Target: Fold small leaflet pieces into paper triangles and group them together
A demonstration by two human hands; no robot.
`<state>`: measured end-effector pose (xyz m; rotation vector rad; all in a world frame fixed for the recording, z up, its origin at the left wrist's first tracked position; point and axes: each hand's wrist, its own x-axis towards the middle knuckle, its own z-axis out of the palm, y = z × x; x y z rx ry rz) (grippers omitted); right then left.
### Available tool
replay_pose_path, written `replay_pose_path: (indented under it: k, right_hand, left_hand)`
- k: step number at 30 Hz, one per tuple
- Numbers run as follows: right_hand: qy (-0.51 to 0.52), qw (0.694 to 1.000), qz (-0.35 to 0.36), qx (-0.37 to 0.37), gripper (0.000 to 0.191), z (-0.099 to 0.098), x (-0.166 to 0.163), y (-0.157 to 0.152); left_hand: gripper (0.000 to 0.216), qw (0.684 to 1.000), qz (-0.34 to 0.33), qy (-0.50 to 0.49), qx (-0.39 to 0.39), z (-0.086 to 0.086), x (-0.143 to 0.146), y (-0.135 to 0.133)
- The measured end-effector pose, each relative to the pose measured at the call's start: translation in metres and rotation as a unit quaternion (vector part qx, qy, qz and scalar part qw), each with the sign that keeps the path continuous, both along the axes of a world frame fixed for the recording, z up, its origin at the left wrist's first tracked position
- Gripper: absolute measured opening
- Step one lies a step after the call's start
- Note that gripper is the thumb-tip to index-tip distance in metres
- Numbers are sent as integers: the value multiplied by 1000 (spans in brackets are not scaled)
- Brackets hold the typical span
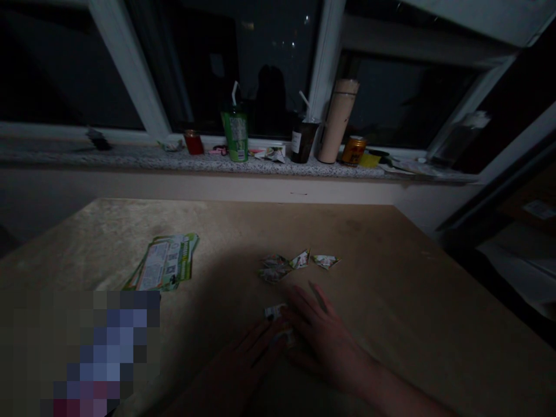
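On the table, a small piece of printed paper (pixel 274 311) lies between my two hands, mostly covered by the fingers. My left hand (pixel 243 356) rests low on its left side, fingers stretched flat and touching it. From the right, my right hand (pixel 319 327) reaches over the paper with its fingers stretched and somewhat apart. Deep shadow hides the thumbs and the paper's exact folds. Just beyond the hands are folded paper pieces: a darker clump (pixel 274 268), a pointed piece (pixel 300 259) and another piece (pixel 326 262).
A stack of green-and-white printed leaflets (pixel 163 263) lies at left on the table (pixel 369 231). Behind, the stone windowsill (pixel 269 167) carries a green cup (pixel 237 136), a dark cup (pixel 302 142), a tall pink flask (pixel 339 121) and a gold can (pixel 354 150). A blurred patch covers the lower left.
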<state>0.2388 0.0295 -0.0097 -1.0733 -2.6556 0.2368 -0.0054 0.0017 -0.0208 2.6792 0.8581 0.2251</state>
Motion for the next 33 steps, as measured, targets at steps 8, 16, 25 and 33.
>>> replay_pose_path:
  k: [8,16,25,33]
  right_hand:
    - [-14,1000,-11,-15,59,2,0,1]
    - [-9,999,-23,-24,56,1,0,2]
    - [20,1000,2,6,45,5,2,-1]
    - [42,997,22,63,33,4,3,-3]
  left_hand:
    - [83,1000,14,15,-16,-3,-2,-3]
    - [89,1000,11,10,3,-5,-1,-2]
    - [90,1000,16,10,-21,4,0,-2]
    - [91,1000,10,8,-8,-7,-1,-1]
